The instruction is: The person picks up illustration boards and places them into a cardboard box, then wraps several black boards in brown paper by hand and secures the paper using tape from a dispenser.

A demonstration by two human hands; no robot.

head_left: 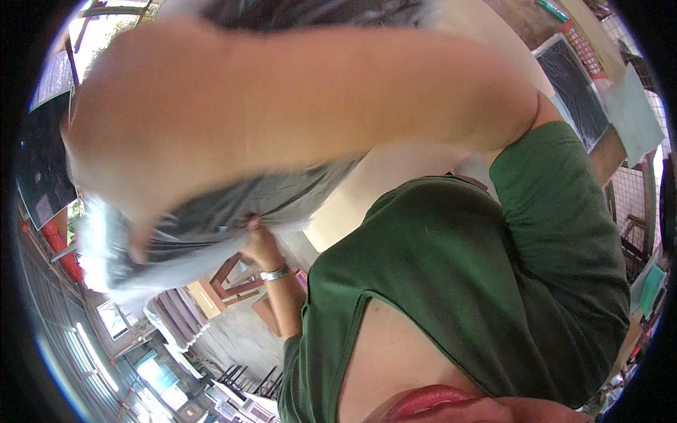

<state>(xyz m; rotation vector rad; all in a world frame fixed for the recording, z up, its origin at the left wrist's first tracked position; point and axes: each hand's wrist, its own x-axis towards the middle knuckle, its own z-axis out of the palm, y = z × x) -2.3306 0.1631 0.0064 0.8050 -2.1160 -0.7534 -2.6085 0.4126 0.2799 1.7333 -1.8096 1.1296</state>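
A large bundle of black material in clear plastic wrapping [282,194] lies before me, partly hidden by my right forearm. My left hand [261,245], with a silver band at its wrist, is closed on the near edge of this wrapping, pinching the plastic. My right arm stretches across the view from the right, very close. At its end my right hand [116,141] is over the bundle's left part, blurred. Its thumb points down across the plastic, while its other fingers cannot be made out.
Under the bundle is a pale tabletop [352,194]. A flat dark plastic-wrapped pack [575,88] is at the far right, near a red basket [584,51]. To the left stands a dark panel [46,158]. A wooden stool [236,282] and hanging cloths [176,317] are beyond my left hand.
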